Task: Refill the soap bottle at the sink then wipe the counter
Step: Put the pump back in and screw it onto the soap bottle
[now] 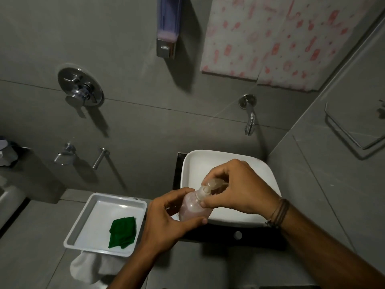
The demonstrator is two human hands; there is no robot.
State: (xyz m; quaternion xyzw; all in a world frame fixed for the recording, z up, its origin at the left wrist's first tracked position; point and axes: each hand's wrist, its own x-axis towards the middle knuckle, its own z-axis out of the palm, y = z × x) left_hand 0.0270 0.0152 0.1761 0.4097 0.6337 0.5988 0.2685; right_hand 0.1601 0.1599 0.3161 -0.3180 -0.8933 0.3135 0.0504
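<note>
A small clear soap bottle (pixel 192 207) with pinkish liquid is held over the front left edge of the white sink basin (pixel 208 161). My left hand (pixel 166 222) wraps around the bottle's body. My right hand (pixel 235 188) grips the pump cap (pixel 210 186) at the bottle's neck from above. A folded green cloth (pixel 123 230) lies in a white tray (pixel 87 213) to the left of the sink. The dark counter (pixel 208 236) shows under the basin's front edge.
A wall tap (pixel 250 119) hangs above the basin. A wall soap dispenser (pixel 167 28) with purple liquid is mounted higher up. A chrome mixer handle (pixel 80 88) is on the left wall. A white cloth (pixel 91 268) lies under the tray's near edge. A patterned towel (pixel 281 38) hangs upper right.
</note>
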